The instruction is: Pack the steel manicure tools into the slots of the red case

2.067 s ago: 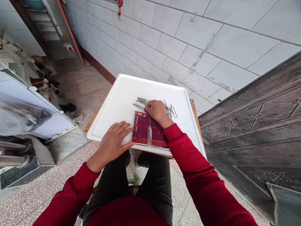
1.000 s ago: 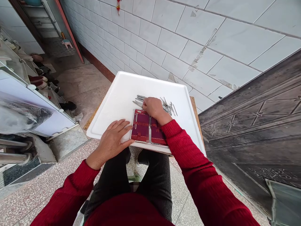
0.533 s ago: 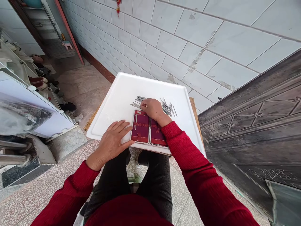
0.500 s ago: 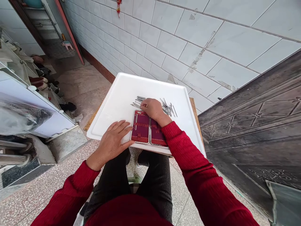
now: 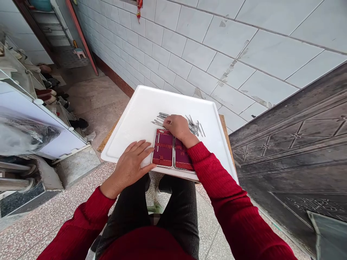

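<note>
A red and maroon manicure case (image 5: 164,155) lies spread flat at the near edge of a white board (image 5: 132,119). Elastic loops run across both halves, and slim metal tools sit in its left half. My left hand (image 5: 132,160) rests flat with fingers spread, thumb and fingertips against the case's left edge. Just beyond the case, my right hand (image 5: 178,126) has its fingers pinched together; whatever they hold is hidden. Beside those fingertips lie several thin metal tools (image 5: 157,123). To the right of that hand is a pile of metal manicure tools (image 5: 194,128).
A white tiled wall (image 5: 184,50) stands behind the board, and a dark carved panel (image 5: 292,141) is on the right. To the left are a shoe rack (image 5: 51,97) and a plastic-wrapped white cabinet (image 5: 40,126). My legs (image 5: 132,209) are under the near edge.
The whole view has shifted slightly. My right hand stays pinched by the tools beyond the case, and my left hand still rests at the case's left edge.
</note>
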`<act>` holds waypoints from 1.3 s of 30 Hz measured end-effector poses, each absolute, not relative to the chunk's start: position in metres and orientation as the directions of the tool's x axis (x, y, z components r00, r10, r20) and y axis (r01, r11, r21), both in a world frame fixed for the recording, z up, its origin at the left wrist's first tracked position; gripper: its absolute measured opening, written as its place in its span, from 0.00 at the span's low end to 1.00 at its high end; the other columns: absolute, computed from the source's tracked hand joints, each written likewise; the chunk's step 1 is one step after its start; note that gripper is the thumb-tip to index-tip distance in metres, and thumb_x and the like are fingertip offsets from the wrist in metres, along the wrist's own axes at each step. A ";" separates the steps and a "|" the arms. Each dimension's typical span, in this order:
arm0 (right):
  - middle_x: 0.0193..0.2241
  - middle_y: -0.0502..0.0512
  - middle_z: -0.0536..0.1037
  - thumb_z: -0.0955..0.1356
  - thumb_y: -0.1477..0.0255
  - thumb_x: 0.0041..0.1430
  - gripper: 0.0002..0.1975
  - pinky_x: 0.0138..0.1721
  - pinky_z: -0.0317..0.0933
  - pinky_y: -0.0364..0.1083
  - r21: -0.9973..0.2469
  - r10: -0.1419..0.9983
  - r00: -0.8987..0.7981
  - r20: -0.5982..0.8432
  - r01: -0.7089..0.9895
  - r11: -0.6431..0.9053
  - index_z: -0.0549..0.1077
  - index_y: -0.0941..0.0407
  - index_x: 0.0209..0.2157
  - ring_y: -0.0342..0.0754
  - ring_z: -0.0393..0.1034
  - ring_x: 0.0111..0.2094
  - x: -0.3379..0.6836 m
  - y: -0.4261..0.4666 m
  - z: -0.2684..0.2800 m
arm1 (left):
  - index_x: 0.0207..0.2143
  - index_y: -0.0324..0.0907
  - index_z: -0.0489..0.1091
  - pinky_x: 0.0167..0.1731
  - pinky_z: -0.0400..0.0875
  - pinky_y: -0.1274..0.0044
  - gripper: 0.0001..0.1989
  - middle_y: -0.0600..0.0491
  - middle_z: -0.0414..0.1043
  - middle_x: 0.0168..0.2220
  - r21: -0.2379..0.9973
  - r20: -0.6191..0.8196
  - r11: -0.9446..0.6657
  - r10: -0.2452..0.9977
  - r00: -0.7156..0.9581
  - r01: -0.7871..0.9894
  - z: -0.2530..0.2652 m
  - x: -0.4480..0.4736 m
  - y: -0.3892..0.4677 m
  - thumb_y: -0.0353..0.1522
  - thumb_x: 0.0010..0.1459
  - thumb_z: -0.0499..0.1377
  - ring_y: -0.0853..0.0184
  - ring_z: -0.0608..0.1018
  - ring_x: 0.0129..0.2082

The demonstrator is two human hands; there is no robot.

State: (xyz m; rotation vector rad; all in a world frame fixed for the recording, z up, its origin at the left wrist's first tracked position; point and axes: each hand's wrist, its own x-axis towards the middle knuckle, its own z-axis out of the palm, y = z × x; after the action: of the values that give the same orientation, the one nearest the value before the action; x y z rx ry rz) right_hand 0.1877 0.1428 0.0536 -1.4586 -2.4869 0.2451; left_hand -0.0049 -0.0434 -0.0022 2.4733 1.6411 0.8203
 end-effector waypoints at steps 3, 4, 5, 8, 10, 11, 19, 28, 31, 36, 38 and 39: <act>0.40 0.56 0.84 0.65 0.75 0.65 0.13 0.35 0.57 0.45 -0.261 0.901 -0.397 0.177 0.863 0.432 0.83 0.55 0.37 0.50 0.74 0.38 0.194 0.149 0.052 | 0.64 0.46 0.72 0.71 0.63 0.53 0.27 0.45 0.72 0.66 0.326 0.385 -0.427 0.875 0.294 0.843 -0.002 -0.005 -0.044 0.49 0.71 0.58 0.49 0.70 0.69; 0.40 0.56 0.84 0.64 0.75 0.65 0.13 0.35 0.57 0.45 -0.260 0.908 -0.376 0.184 0.872 0.414 0.83 0.55 0.37 0.50 0.74 0.38 0.195 0.151 0.051 | 0.64 0.46 0.71 0.71 0.63 0.53 0.27 0.44 0.72 0.66 0.325 0.383 -0.427 0.875 0.295 0.844 -0.002 -0.005 -0.044 0.49 0.71 0.58 0.49 0.70 0.69; 0.41 0.56 0.84 0.64 0.75 0.65 0.14 0.35 0.57 0.45 -0.259 0.914 -0.360 0.186 0.880 0.399 0.83 0.55 0.37 0.50 0.74 0.39 0.197 0.153 0.050 | 0.65 0.46 0.71 0.70 0.63 0.53 0.27 0.44 0.72 0.66 0.323 0.383 -0.426 0.875 0.295 0.845 -0.002 -0.005 -0.044 0.49 0.70 0.58 0.48 0.70 0.69; 0.41 0.56 0.85 0.64 0.75 0.65 0.14 0.34 0.57 0.46 -0.254 0.926 -0.342 0.162 0.892 0.374 0.83 0.54 0.38 0.50 0.75 0.39 0.199 0.156 0.046 | 0.64 0.45 0.72 0.70 0.64 0.52 0.27 0.44 0.73 0.66 0.316 0.390 -0.425 0.873 0.292 0.848 -0.002 -0.005 -0.044 0.49 0.71 0.58 0.48 0.70 0.69; 0.42 0.55 0.85 0.64 0.75 0.65 0.14 0.34 0.57 0.46 -0.248 0.926 -0.344 0.152 0.894 0.373 0.84 0.54 0.38 0.50 0.75 0.39 0.198 0.157 0.045 | 0.63 0.45 0.72 0.70 0.64 0.52 0.26 0.44 0.73 0.65 0.308 0.397 -0.427 0.870 0.293 0.850 -0.002 -0.005 -0.044 0.49 0.71 0.58 0.48 0.71 0.69; 0.42 0.55 0.84 0.64 0.75 0.65 0.14 0.35 0.57 0.46 -0.246 0.926 -0.346 0.151 0.894 0.374 0.84 0.54 0.39 0.50 0.75 0.39 0.198 0.156 0.044 | 0.63 0.44 0.72 0.70 0.64 0.53 0.27 0.43 0.73 0.65 0.305 0.399 -0.429 0.868 0.295 0.850 -0.002 -0.005 -0.044 0.49 0.71 0.57 0.48 0.71 0.69; 0.43 0.56 0.84 0.63 0.76 0.66 0.15 0.35 0.56 0.46 -0.210 0.919 -0.370 0.138 0.895 0.392 0.83 0.53 0.40 0.50 0.74 0.40 0.195 0.154 0.045 | 0.64 0.45 0.72 0.69 0.65 0.52 0.27 0.44 0.73 0.65 0.305 0.399 -0.429 0.868 0.295 0.850 -0.003 -0.005 -0.044 0.49 0.71 0.58 0.48 0.70 0.69; 0.45 0.60 0.82 0.61 0.75 0.71 0.16 0.34 0.54 0.46 -0.054 0.883 -0.463 0.081 0.882 0.467 0.81 0.55 0.43 0.52 0.74 0.42 0.193 0.156 0.051 | 0.64 0.46 0.72 0.69 0.65 0.52 0.27 0.44 0.73 0.65 0.309 0.402 -0.427 0.868 0.291 0.849 -0.003 -0.005 -0.043 0.50 0.71 0.58 0.48 0.71 0.69; 0.46 0.62 0.82 0.61 0.75 0.71 0.15 0.35 0.56 0.47 0.005 0.873 -0.484 0.058 0.875 0.484 0.81 0.57 0.45 0.54 0.76 0.45 0.192 0.156 0.052 | 0.64 0.44 0.72 0.69 0.65 0.52 0.27 0.43 0.73 0.66 0.300 0.397 -0.430 0.868 0.298 0.852 -0.003 -0.006 -0.043 0.49 0.71 0.57 0.48 0.71 0.69; 0.47 0.66 0.82 0.60 0.76 0.72 0.16 0.37 0.59 0.47 0.054 0.875 -0.484 0.019 0.874 0.482 0.79 0.60 0.49 0.55 0.77 0.45 0.189 0.154 0.057 | 0.65 0.45 0.72 0.69 0.65 0.51 0.27 0.43 0.72 0.66 0.312 0.387 -0.427 0.873 0.296 0.849 -0.002 -0.006 -0.044 0.49 0.71 0.58 0.47 0.70 0.69; 0.47 0.66 0.81 0.60 0.75 0.72 0.16 0.37 0.59 0.47 0.056 0.872 -0.489 0.017 0.872 0.487 0.78 0.60 0.49 0.55 0.77 0.45 0.189 0.153 0.057 | 0.65 0.46 0.71 0.69 0.65 0.51 0.27 0.43 0.72 0.66 0.312 0.385 -0.425 0.874 0.296 0.850 -0.002 -0.006 -0.044 0.48 0.71 0.58 0.48 0.70 0.69; 0.48 0.67 0.81 0.60 0.75 0.73 0.16 0.36 0.59 0.47 0.056 0.873 -0.488 0.016 0.872 0.487 0.78 0.60 0.49 0.56 0.77 0.45 0.189 0.153 0.057 | 0.65 0.46 0.71 0.69 0.65 0.51 0.27 0.44 0.72 0.66 0.312 0.385 -0.425 0.874 0.296 0.850 -0.002 -0.006 -0.044 0.49 0.71 0.58 0.48 0.70 0.69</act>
State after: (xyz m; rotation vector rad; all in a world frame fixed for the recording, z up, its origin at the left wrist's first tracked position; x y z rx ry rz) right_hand 0.1895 0.1533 0.0567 -1.5963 -2.7211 -0.0898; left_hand -0.0056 -0.0439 -0.0018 2.4904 1.6576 0.7893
